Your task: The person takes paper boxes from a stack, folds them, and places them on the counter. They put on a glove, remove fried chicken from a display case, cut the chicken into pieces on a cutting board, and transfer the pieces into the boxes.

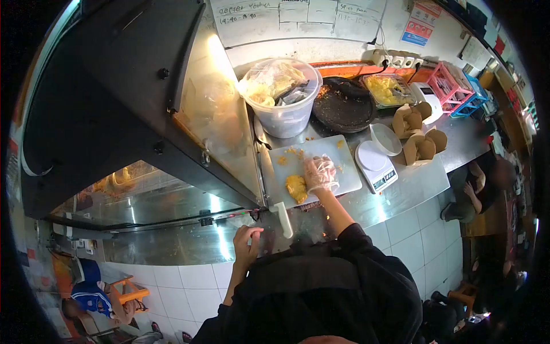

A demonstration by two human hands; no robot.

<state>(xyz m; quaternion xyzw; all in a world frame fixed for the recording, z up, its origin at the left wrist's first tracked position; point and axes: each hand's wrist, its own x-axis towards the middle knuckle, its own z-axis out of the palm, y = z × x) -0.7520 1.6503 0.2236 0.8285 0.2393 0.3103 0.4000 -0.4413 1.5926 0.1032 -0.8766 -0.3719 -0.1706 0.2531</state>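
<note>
My right hand (319, 174), in a clear plastic glove, is on the white cutting board (348, 182). Its fingers curl downward, and whatever lies under them is hidden. Just left of it rests a golden piece of breaded fried food (296, 188), with crumbs scattered across the board. My left hand (246, 242) is bare and hovers near the counter's front edge, fingers loosely bent, with nothing visible in them. Between that hand and the board lies a knife with a white handle (282, 220), its blade along the board's left side.
A white kitchen scale (376, 166) with a plastic bowl (385, 140) stands right of the board. Behind are a lidless tub of bags (283, 117), a black stone mortar (344, 109) and cardboard boxes (420, 148). A glass-fronted cabinet (220, 114) borders the left. Other people sit at both sides.
</note>
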